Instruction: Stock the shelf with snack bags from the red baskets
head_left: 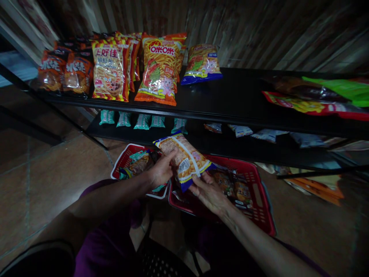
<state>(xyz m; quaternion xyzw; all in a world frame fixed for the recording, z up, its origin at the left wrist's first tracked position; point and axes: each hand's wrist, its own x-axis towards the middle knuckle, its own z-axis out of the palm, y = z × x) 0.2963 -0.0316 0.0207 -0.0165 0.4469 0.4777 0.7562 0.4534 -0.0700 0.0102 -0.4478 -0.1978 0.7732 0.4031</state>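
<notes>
Between my two hands is a snack bag (188, 157) with blue ends and a pale band across its printed back. My left hand (163, 168) grips its left side, thumb on top. At the lower right corner, my right hand (210, 191) pinches the bag's edge. Both hands are above two baskets. The larger red basket (263, 200) holds dark packets (243, 190). To its left, a smaller red basket with a white rim (115, 169) contains teal packets and a snack bag.
A black shelf (236, 92) carries orange-black packets (77, 73), yellow-red snack bags (111, 71), orange snack bags (159, 69) and one blue-edged bag (201, 63). Larger bags (314, 104) lie at right. Teal packets (123, 119) line the lower shelf. Orange packaging (317, 186) rests beneath, at right.
</notes>
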